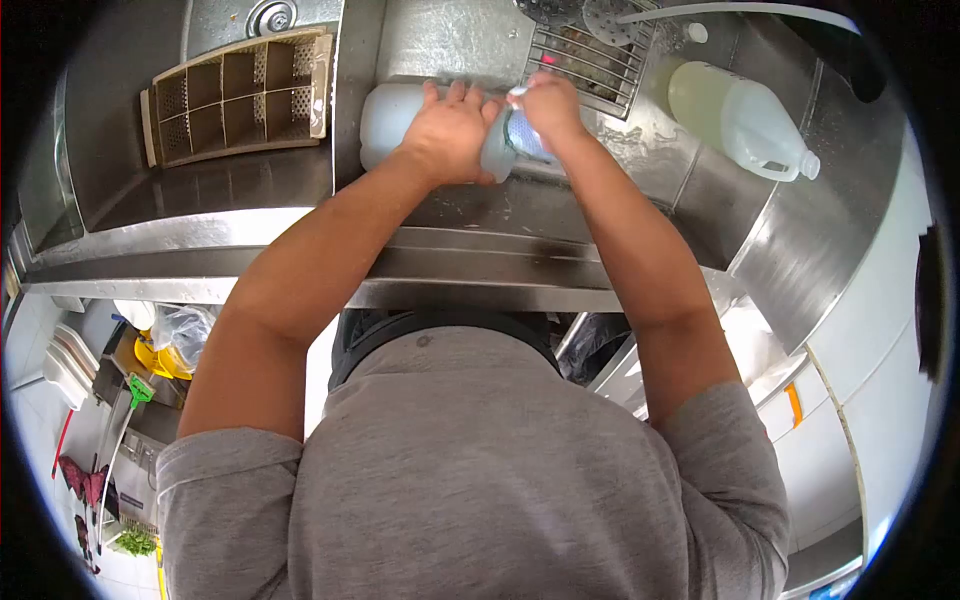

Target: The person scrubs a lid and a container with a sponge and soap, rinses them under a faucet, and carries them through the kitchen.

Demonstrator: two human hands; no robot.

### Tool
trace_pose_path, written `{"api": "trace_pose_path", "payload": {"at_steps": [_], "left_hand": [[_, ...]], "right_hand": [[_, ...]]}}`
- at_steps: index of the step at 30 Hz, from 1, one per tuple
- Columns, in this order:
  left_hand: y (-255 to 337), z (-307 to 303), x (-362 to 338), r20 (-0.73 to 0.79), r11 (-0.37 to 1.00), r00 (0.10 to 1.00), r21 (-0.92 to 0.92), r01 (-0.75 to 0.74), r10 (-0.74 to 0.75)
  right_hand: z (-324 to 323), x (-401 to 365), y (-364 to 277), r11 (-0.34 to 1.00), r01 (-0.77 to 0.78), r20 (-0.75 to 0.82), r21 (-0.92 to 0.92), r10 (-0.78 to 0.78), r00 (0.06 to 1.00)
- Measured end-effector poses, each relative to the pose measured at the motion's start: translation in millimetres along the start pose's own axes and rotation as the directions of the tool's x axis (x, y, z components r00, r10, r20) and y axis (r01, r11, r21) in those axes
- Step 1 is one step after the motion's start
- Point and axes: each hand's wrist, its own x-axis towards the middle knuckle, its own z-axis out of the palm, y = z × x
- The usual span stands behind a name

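Note:
A translucent plastic jug lies on its side in the metal sink. My left hand is laid over its middle, fingers across the far side and thumb at the near side, gripping it. At the jug's right end, my right hand is closed in a fist. A pale blue, mesh-patterned sponge with a dark green edge shows under the fist, against the jug. A bit of white pokes out by the fingers. The jug's right end is partly hidden by the hand and sponge.
Another plastic jug with yellowish liquid lies at the right. A metal drain grate sits behind my right hand, near a white hose. In the left basin stands a brown divided rack. The steel sink edge runs before my body.

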Motion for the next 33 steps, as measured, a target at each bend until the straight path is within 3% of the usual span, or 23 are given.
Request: {"api": "trace_pose_path", "payload": {"at_steps": [3, 4, 7, 9, 11, 12, 13, 15, 16, 19, 23, 25, 27, 29, 31, 32, 33], "left_hand": [[-5.5, 13.9, 3.1, -0.099, 0.999, 0.995, 0.015, -0.028, 0.030], [-4.2, 7.8, 1.7, -0.059, 1.000, 0.998, -0.020, -0.014, 0.013], [-3.6, 4.8, 3.2, -0.030, 0.999, 0.999, -0.036, -0.018, 0.017], [-2.9, 3.9, 3.3, -0.059, 0.999, 0.998, -0.032, -0.015, 0.013], [-3.0, 5.8, -0.5, -0.088, 0.999, 0.996, -0.038, -0.017, 0.014], [-4.9, 6.5, 0.3, -0.089, 1.000, 0.996, -0.028, -0.010, 0.008], [-5.8, 7.4, 3.2, -0.085, 1.000, 0.996, -0.022, -0.010, 0.008], [-4.1, 11.5, -1.7, -0.054, 0.999, 0.998, -0.028, -0.022, 0.020], [-3.8, 9.9, -1.8, -0.055, 0.999, 0.998, -0.031, -0.017, 0.016], [-3.9, 3.3, 5.1, -0.043, 0.999, 0.999, -0.037, -0.011, 0.010], [-3.0, 6.9, 3.1, -0.051, 0.999, 0.999, -0.034, 0.004, -0.006], [-6.3, 10.1, 0.2, -0.042, 0.999, 0.999, -0.042, 0.003, -0.005], [-5.0, 10.8, 3.9, -0.064, 1.000, 0.998, -0.014, -0.013, 0.012], [0.0, 8.8, 4.0, -0.048, 1.000, 0.999, -0.008, -0.002, 0.001], [-3.5, 4.5, 8.5, -0.040, 1.000, 0.999, 0.007, 0.021, -0.020], [-3.8, 5.9, 7.5, -0.056, 1.000, 0.998, -0.018, 0.015, -0.016], [-3.1, 8.0, 4.4, -0.065, 0.999, 0.998, -0.041, 0.008, -0.010]], "right_hand": [[-4.8, -34.8, -11.2, 0.985, 0.102, -0.053, -0.139, -0.110, 0.993], [-10.8, -57.7, -19.8, 0.999, 0.028, -0.010, 0.029, -0.028, 1.000], [-5.4, -70.3, -21.9, 0.987, -0.047, -0.024, 0.152, 0.051, 0.998], [-3.6, -34.6, -20.4, 0.990, 0.030, -0.099, 0.140, -0.016, 0.995], [10.0, 1.7, 1.0, 0.922, -0.089, 0.004, 0.376, 0.094, 0.996], [3.1, -9.6, -13.3, 0.993, 0.106, -0.093, -0.048, -0.110, 0.990], [1.0, -24.6, -22.8, 0.993, 0.115, -0.094, -0.040, -0.118, 0.989], [-0.7, -62.5, -25.7, 0.988, -0.080, -0.065, 0.133, 0.089, 0.994], [5.8, -72.9, -18.1, 0.970, -0.007, -0.065, 0.243, 0.023, 0.998], [-3.5, -60.0, -37.0, 0.989, -0.020, -0.142, 0.149, 0.042, 0.989], [8.0, -32.8, -23.5, 0.972, -0.015, -0.150, 0.233, 0.051, 0.987], [14.2, -60.9, -13.7, 0.974, 0.049, -0.154, 0.220, -0.015, 0.988], [10.2, -88.0, -11.8, 0.931, 0.119, -0.114, 0.346, -0.084, 0.990], [7.3, -75.7, -16.1, 0.948, 0.138, -0.128, 0.286, -0.105, 0.986], [10.7, -40.2, -14.4, 0.987, -0.006, -0.165, 0.158, 0.032, 0.986], [8.4, -18.9, -11.2, 0.991, 0.074, -0.128, 0.107, -0.060, 0.990], [7.2, -24.1, -13.7, 0.992, 0.065, -0.121, 0.111, -0.052, 0.991]]}}
